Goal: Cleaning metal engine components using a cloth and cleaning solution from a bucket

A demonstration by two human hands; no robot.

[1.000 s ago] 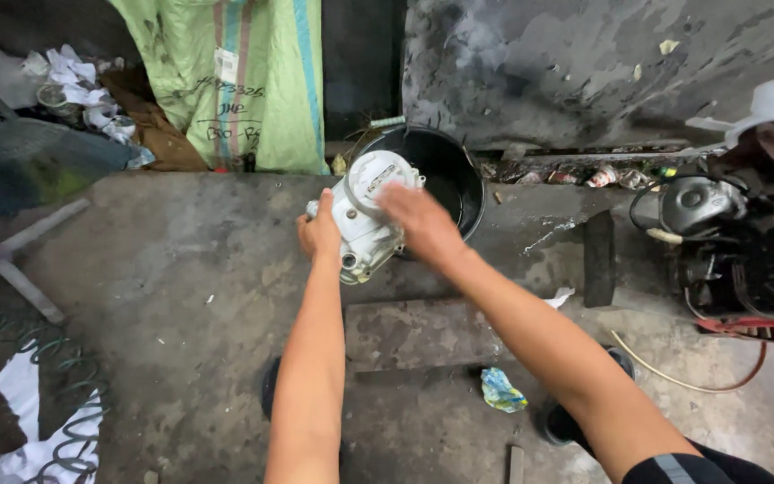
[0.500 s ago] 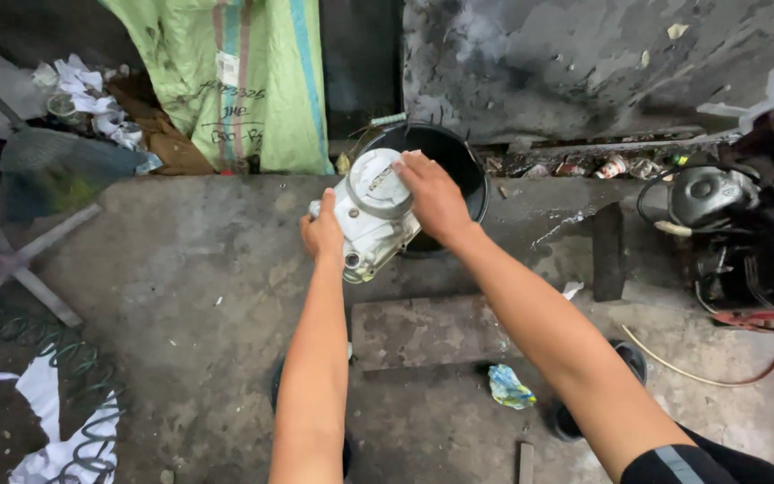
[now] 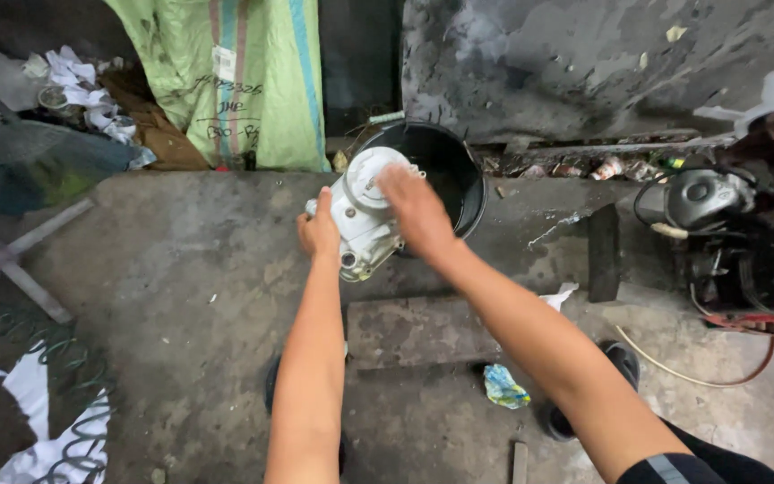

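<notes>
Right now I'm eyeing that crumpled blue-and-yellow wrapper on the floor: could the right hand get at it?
Probably not at once. The right hand is pressed on the white engine cover beside the black bucket; the wrapper lies unobstructed under that forearm.

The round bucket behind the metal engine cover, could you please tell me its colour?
Black, inside and out; the round bucket shows best in the head view.

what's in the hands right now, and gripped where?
A pale metal engine cover, held above the black bucket. Left hand grips its left edge; right hand lies over its upper right face.
</notes>
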